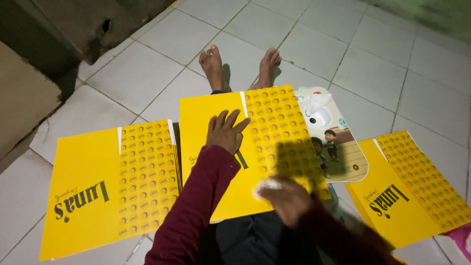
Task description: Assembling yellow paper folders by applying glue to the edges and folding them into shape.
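White tile floor (147,73). L hand (224,131) flat, fingers spread, on yellow sheet (216,162); R hand (287,198) pinches white wad (265,185).

Both arms come in wearing long maroon sleeves, the cloth bunching in soft folds up to the wrists, and the left hand (226,131) and right hand (287,198) are bare. Dark trousers cover the lap, and 2 bare feet (240,66) show, no shoes, no socks
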